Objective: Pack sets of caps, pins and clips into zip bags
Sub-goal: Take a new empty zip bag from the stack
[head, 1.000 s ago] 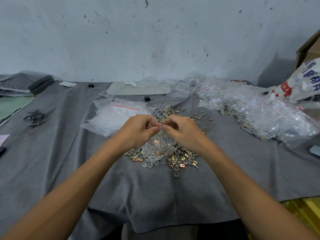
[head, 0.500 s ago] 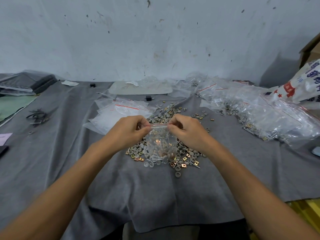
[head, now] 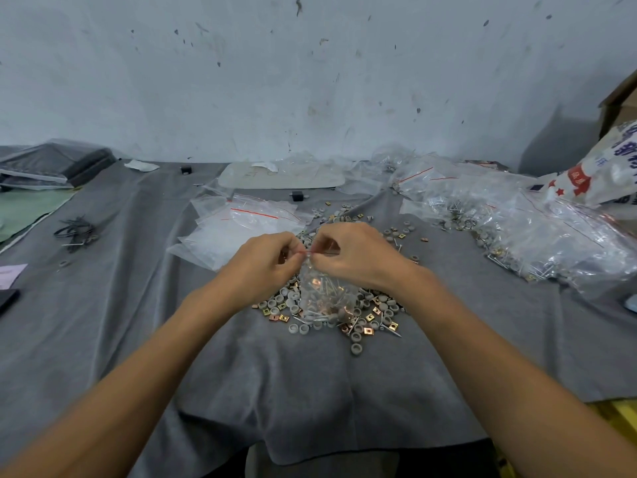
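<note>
Grey felt covers the bench [head: 310, 391], and over its near middle a small zip bag [head: 327, 294] is held up, loaded with caps, pins and copper-coloured clips. Half a second ago its mouth was stretched wide between the hands. Now the left grip [head: 265, 260] and right grip [head: 355, 257] have closed in until they almost touch, each pinching the bag at its red zip strip [head: 307, 251]. That suggests the seal is being pressed along, so this set is probably nearly done, though the strip is too hidden to tell whether it is fully closed. Beneath lies the loose pile of parts [head: 362, 322]. Empty bags [head: 241, 225] sit behind on the left, and filled bags [head: 517, 243] lie well off to the right.
</note>
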